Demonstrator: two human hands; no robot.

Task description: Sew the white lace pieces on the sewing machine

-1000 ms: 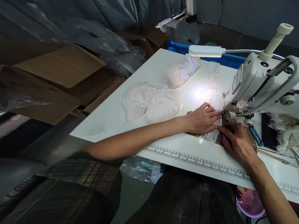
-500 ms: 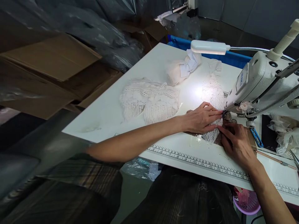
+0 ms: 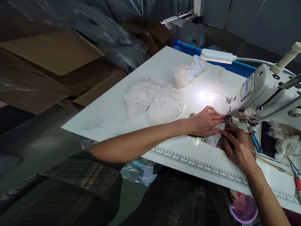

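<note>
A piece of white lace [image 3: 215,97] lies under the head of a white sewing machine [image 3: 256,88], its fringed lower end on the metal plate. My left hand [image 3: 205,122] rests flat on this lace, fingers stretched toward the presser foot [image 3: 227,118]. At the lace's right edge is my right hand [image 3: 240,146], thumb and index finger closed on the border and the other fingers curled near the needle area. More white lace pieces [image 3: 155,100] lie to the left, and a bundle of sheer pale fabric [image 3: 185,73] sits behind.
A lamp [image 3: 218,56] lights the white table [image 3: 113,110], which has a printed ruler [image 3: 199,166] along its front. At right are a blue thread snipper [image 3: 256,142], a thin stick-like tool [image 3: 274,164], red-handled scissors [image 3: 297,183] and gathered tulle [image 3: 287,139]. Cardboard boxes [image 3: 51,56] stand left.
The view has shifted slightly, bringing the red-handled scissors further into sight at the right. Both hands keep nearly the same place on the lace beside the presser foot.
</note>
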